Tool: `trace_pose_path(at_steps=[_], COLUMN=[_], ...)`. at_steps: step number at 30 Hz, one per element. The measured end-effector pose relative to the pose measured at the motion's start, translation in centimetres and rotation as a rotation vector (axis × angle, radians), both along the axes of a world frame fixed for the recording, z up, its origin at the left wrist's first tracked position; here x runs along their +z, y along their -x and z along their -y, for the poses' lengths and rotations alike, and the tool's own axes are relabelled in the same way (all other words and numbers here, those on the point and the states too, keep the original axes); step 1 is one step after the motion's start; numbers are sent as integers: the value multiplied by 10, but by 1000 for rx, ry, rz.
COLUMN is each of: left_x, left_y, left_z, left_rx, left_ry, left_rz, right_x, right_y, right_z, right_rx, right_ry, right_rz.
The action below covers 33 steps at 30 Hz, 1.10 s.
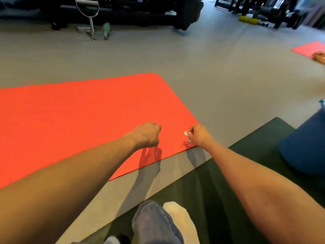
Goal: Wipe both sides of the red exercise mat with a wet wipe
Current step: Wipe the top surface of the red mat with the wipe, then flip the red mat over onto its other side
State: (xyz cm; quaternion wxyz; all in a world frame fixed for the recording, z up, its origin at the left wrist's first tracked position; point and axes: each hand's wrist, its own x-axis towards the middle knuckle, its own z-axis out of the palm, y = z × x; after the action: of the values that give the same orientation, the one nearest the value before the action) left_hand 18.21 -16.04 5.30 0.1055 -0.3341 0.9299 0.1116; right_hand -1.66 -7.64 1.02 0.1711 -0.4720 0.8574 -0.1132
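The red exercise mat (79,117) is found lying flat on the grey floor (219,76), left of centre, with one rounded far corner and its near right corner in view. Only the upper face is presented; no wetness or streaking can be made out on it.

The wet wipe (186,133) is seen as a small white wad pinched at the fingertips of the right hand (200,136), which is held over the near right corner of the mat. The left hand (146,135) is held over the mat just inside the near edge, fingers bent downward and largely hidden behind the back of the hand; whether anything is gripped cannot be told. Shadows are cast on the mat below both hands.

The step is judged to be either wiping of the upper face at this corner or preparation to turn the mat. Before the underside can be wiped, the near edge would have to be gripped and lifted over.

A dark green mat (246,173) lies under the person, and a second red mat (309,48) lies well apart.
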Motion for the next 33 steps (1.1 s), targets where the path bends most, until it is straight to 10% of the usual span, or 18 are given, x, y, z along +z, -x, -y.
trace_pose_path(at_steps=[15,33], left_x=[23,44], left_y=[17,19], left_z=[-69,-38], left_rx=[-210,-139], left_ry=[72,177], left_rz=[-30,8], right_x=[31,49], right_y=[3,27], right_z=[-159,-54], right_rx=[-95,51], right_ry=[-584,-292], right_rz=[-2,-127])
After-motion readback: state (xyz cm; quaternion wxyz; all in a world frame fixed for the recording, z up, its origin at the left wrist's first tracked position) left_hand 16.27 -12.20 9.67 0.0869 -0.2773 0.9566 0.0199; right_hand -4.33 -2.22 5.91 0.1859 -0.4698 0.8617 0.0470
